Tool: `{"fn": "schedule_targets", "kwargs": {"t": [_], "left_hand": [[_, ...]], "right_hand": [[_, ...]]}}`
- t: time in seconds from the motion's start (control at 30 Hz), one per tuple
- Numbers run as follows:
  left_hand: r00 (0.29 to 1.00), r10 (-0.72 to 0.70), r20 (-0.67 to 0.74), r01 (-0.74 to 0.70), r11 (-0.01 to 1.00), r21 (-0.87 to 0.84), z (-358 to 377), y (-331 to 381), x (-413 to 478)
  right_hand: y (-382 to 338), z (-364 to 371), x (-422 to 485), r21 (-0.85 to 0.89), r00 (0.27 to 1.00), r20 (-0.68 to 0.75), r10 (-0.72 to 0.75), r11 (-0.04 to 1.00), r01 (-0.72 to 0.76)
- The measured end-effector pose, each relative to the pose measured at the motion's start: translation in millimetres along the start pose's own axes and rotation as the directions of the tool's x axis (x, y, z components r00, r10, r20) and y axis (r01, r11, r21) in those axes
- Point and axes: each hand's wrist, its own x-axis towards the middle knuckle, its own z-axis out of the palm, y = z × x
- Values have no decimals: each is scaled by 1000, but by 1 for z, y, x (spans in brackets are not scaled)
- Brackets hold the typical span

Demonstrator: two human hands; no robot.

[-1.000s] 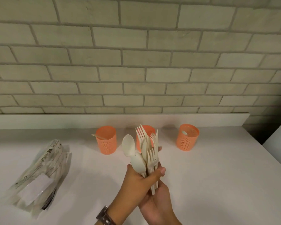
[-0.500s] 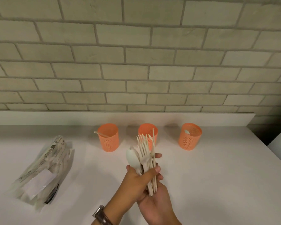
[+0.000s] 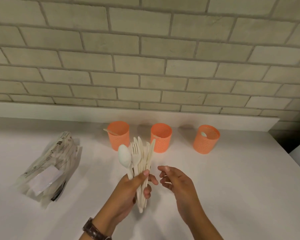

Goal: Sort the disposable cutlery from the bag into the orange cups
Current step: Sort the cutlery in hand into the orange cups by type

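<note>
Cream plastic cutlery (image 3: 139, 157) is standing in the gripping left hand (image 3: 128, 189), tips pointing twelve o'clock. The right hand (image 3: 178, 184), loosely open and empty, is hovering at its three o'clock.

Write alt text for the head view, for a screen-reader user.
The left hand grips a fan of pale disposable cutlery upright over the white counter, while the right hand hovers empty beside it. Behind stand the left cup, middle cup and right cup, all orange; the bag lies at far left.
</note>
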Motion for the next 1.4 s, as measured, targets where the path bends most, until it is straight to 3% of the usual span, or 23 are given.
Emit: {"fn": "schedule_targets", "kwargs": {"t": [0.1,0.33,0.53,0.6,0.7,0.8,0.87,0.97,1.07,1.23,1.4], "left_hand": [[998,-57,15,57,998,2,-5,-8,-4],[996,-92,-15,93,991,97,-8,-20,-4],[976,-76,-202,81,997,14,-34,-15,3],[954,-61,-293,52,998,-40,-53,-11,6],[935,-69,-348,22,990,-139,-78,-3,5],[942,-36,-335,-45,972,-231,-91,1,5],[943,-6,-332,-82,965,-251,-94,3,4],[941,14,-339,-108,959,-261,-97,5,5],[941,31,-336,-115,966,-232,-100,8,5],[952,35,-303,-95,978,-185,-98,9,7],[954,46,-295,-66,996,-60,-75,6,16]], "right_hand": [[-17,51,13,-70,997,30,68,995,-66],[-9,63,24,-91,990,64,129,988,-123],[-14,66,54,-164,981,109,158,977,-139],[-24,76,80,-145,987,109,114,985,-97],[-46,104,138,-177,994,48,-95,979,102],[-61,143,195,-272,955,27,-295,917,291],[-53,168,227,-443,937,69,-343,831,337],[-22,190,263,-682,953,145,-268,671,292],[3,190,274,-766,972,167,-165,599,233],[-7,170,225,-531,956,45,-289,804,268],[-25,132,107,-290,988,139,-72,951,110]]}}
